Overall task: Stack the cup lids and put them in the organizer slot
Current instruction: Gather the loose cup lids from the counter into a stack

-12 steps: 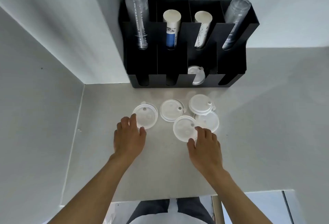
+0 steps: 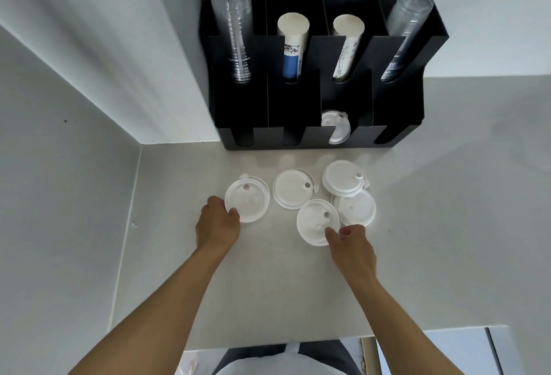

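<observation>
Several white cup lids lie on the counter in front of a black organizer. My left hand pinches the near left edge of the leftmost lid. My right hand grips the near edge of the front middle lid. Other lids lie loose: one in the middle, one at the back right overlapping another. One lid stands in the organizer's third lower slot.
The organizer's upper slots hold clear plastic cups at both ends and paper cups in the middle. A white wall rises on the left. The counter's near edge runs just in front of my body.
Both hands have closed their fingers onto lid edges. The left hand shifted left to the rim of the leftmost lid; the right hand curled onto the front middle lid.
</observation>
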